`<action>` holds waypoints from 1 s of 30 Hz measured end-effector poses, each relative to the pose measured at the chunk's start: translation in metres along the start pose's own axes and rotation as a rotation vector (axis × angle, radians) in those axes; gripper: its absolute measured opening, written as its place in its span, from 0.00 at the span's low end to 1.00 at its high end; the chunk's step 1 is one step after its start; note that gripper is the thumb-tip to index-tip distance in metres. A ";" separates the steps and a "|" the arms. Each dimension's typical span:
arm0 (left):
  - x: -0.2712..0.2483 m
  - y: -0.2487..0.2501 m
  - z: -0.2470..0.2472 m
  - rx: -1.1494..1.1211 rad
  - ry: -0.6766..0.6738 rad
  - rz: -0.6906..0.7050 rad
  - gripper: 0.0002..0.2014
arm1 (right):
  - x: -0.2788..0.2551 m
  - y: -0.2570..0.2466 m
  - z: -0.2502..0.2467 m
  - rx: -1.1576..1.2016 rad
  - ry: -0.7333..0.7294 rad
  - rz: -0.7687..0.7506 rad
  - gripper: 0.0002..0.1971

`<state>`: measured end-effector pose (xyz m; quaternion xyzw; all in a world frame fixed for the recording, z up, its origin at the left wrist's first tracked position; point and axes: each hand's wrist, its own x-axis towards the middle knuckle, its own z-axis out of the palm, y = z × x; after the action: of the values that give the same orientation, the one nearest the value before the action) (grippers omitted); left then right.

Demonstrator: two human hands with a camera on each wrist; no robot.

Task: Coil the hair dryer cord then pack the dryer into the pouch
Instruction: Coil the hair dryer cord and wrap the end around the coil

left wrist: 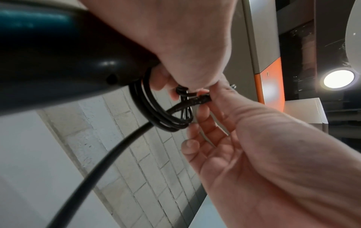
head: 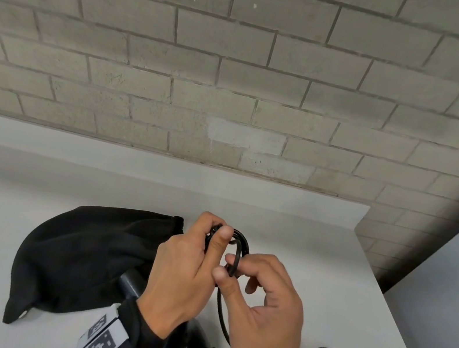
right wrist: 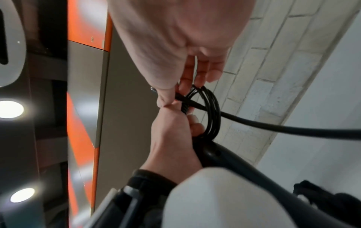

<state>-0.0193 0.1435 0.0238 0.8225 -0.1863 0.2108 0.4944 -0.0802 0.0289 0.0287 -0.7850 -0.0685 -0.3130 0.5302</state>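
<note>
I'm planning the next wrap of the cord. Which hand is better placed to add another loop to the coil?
The right hand. It pinches the cord where the loose run leaves the coil, so it can lead the slack round. The left hand is busy gripping the coil against the dryer.

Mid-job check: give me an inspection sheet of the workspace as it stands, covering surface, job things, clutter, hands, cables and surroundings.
Surface: white table against the wall.
Job's things: black pouch lies on the table, left of the hands; the dryer is not in it; its dark body sits under the left hand.
Clutter: nothing seen.
Hands: left hand grips several small loops of cord at the dryer's end; right hand pinches the cord beside them.
Cables: the cord is partly coiled; a loose length still trails down and curves over the table at lower right.
Surroundings: grey brick wall behind; grey and orange panel and ceiling lights in the wrist views.
</note>
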 end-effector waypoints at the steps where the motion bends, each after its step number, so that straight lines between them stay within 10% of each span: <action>1: 0.000 0.001 0.000 0.000 -0.009 -0.007 0.19 | 0.000 0.000 0.001 0.006 0.016 0.002 0.09; 18: 0.001 0.011 0.001 0.137 -0.092 0.043 0.17 | 0.052 -0.031 -0.056 -0.116 -0.114 -0.047 0.12; 30: 0.010 0.001 0.001 0.064 -0.069 0.014 0.19 | 0.114 -0.027 -0.129 -0.341 -0.775 0.298 0.24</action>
<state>-0.0119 0.1411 0.0296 0.8433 -0.2020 0.1916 0.4597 -0.0555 -0.0982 0.1454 -0.9218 -0.0957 0.0771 0.3676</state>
